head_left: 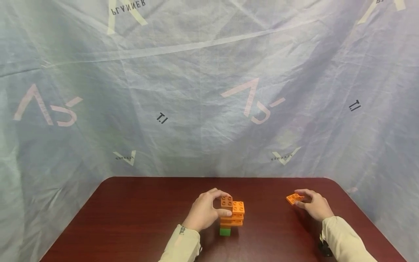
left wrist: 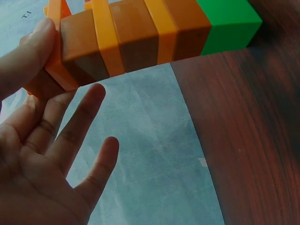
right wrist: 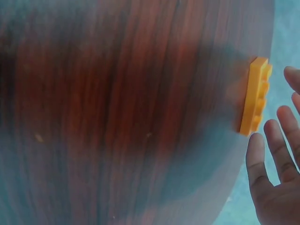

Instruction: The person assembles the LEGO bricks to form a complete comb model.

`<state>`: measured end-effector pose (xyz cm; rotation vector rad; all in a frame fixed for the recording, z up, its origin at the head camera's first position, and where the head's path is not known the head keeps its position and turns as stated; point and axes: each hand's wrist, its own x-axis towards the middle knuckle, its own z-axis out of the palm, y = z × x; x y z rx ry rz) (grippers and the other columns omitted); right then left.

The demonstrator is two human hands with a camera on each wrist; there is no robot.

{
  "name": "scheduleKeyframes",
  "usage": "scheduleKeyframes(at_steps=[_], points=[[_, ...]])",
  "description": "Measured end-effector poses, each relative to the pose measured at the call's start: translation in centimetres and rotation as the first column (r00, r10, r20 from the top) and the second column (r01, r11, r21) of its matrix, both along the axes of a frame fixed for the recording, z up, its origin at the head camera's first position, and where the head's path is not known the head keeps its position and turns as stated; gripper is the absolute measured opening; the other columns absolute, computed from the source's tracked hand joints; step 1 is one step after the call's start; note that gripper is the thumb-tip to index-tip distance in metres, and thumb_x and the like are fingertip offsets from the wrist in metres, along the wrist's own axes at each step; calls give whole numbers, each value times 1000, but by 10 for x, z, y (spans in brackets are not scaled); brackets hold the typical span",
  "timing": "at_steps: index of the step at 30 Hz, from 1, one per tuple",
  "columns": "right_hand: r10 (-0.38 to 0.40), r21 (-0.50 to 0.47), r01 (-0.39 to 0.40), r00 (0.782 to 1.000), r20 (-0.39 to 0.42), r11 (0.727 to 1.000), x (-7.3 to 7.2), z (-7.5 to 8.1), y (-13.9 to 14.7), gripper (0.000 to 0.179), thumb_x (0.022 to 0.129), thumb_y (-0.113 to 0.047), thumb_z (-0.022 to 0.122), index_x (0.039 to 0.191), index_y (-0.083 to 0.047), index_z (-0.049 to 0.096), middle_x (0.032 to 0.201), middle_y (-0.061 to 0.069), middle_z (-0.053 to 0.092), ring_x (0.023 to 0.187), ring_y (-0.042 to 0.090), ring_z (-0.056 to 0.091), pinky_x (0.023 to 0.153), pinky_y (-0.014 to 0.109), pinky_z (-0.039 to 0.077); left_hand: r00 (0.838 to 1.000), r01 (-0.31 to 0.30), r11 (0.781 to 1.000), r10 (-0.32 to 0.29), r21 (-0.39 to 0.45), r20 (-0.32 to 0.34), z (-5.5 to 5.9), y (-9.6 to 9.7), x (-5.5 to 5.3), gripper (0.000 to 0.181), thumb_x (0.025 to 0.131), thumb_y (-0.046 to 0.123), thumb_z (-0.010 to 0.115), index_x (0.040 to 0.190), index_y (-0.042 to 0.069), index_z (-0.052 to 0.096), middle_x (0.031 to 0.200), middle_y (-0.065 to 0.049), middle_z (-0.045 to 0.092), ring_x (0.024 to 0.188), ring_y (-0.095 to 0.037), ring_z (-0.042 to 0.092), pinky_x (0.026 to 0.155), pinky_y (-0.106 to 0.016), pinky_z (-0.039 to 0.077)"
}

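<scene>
In the head view, a tower of building bricks [head_left: 231,220] stands upright at the middle of the table, with a green brick [left wrist: 229,23] at its base. Above that, brown bricks alternate with flat orange ones that jut out to the right. My left hand [head_left: 205,209] pinches the brown top brick [head_left: 226,201] between thumb and forefinger; its other fingers are spread in the left wrist view. Farther right lies a flat orange brick [right wrist: 253,97], studs up. My right hand [head_left: 315,205] is beside it with fingers extended, and the right wrist view shows a gap between them.
The dark red wooden table [head_left: 140,218] has rounded far corners. Behind it and at both sides hangs a grey printed cloth [head_left: 196,145]. A dark band [head_left: 325,249] shows at the right wrist.
</scene>
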<state>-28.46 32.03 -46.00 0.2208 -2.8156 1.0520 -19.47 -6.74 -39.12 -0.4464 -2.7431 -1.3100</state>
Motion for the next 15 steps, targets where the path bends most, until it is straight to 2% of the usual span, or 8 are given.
scheduleKeyframes(at_steps=[4,7,12,15], points=[[-13,39,14,1000,-10,999,-4,-3,7,44,87,-6,77,126,7,64,119,32,64,106,47,64,84,56,51,1000,-10,1000,10,15,16,-2,1,0,39,79,17,88,115,19,75,139,-14,60,130,-42,53,102,-65,42],[-22,56,21,1000,12,998,-8,-6,10,45,87,-5,76,128,8,62,125,36,58,111,52,57,88,62,47,1000,-13,1000,13,16,21,-1,1,1,39,79,17,89,115,20,75,138,-13,61,130,-42,53,102,-65,42],[-14,105,13,1000,4,994,-14,-13,9,53,85,-4,76,132,10,57,133,42,48,116,59,49,92,67,43,1000,-13,1000,13,13,10,0,2,1,39,79,17,89,115,20,75,133,-10,64,126,-40,55,101,-64,44],[1,133,1,1000,-18,991,-16,-14,6,61,82,-6,77,135,11,54,136,42,46,118,61,48,93,68,43,1000,-13,1000,13,14,4,1,1,2,39,79,17,89,115,20,75,134,-12,64,127,-41,55,101,-64,43]])
